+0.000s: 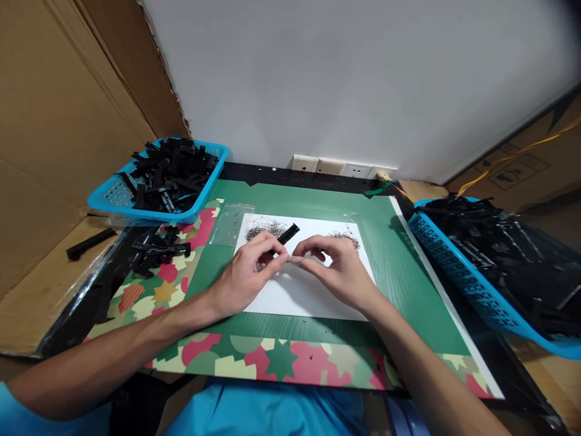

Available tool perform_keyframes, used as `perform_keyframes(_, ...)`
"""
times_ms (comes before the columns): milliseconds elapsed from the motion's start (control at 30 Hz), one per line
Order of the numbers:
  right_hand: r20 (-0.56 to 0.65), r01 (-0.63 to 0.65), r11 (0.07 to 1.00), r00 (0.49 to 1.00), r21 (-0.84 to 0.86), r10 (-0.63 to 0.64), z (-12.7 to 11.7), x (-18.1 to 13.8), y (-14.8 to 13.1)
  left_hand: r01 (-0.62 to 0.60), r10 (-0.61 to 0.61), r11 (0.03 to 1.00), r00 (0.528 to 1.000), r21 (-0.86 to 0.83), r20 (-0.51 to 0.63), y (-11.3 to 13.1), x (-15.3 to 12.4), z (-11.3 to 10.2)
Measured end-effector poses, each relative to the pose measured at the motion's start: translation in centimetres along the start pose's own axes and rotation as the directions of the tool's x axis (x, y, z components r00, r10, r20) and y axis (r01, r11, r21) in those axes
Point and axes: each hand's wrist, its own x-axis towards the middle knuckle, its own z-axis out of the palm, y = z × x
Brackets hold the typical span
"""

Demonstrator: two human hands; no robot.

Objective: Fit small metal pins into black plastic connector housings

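My left hand is closed around a short black plastic strip that points up and to the right. My right hand pinches a thin, small metal piece whose tip meets the left fingers. Both hands hover over a white sheet on a green mat. Two heaps of tiny dark metal parts lie on the sheet, one behind the left hand, one behind the right hand.
A blue basket full of black strips stands at the back left, with loose strips beside it. A second blue basket of black parts sits at the right. A clear bag lies left of the sheet. Cardboard walls flank the table.
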Motion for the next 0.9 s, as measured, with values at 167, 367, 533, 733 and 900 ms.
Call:
perform_keyframes(167, -0.007, -0.038, 0.998, 0.999, 0.056, 0.039, 0.7, 0.1, -0.2, 0.027, -0.028, 0.999, 0.999, -0.037, -0.036, -0.3, 0.2, 0.0)
perform_keyframes(367, -0.056, -0.047, 0.994, 0.997, 0.094, 0.053, 1.0, 0.2, -0.2, 0.059, -0.057, 0.995, 0.998, -0.082, 0.027, -0.4, 0.1, -0.1)
perform_keyframes(533, -0.134, -0.094, 0.992, 0.987, -0.08, 0.083, -1.4, 0.2, 0.6, 0.114, -0.094, 0.988, 0.98, -0.108, 0.178, 0.1, -0.4, 0.0)
perform_keyframes(733, 0.021, -0.184, 0.959, 0.981, -0.217, 0.193, -3.9, 0.0, 1.5, 0.051, -0.076, 0.994, 0.955, 0.095, 0.286, 0.1, -0.8, 0.4)
perform_keyframes(900, 0.077, -0.188, 0.939, 0.973, -0.289, 0.219, -3.5, -0.2, 1.3, -0.014, -0.02, 0.994, 0.952, 0.109, 0.306, 0.0, -0.9, 0.6)
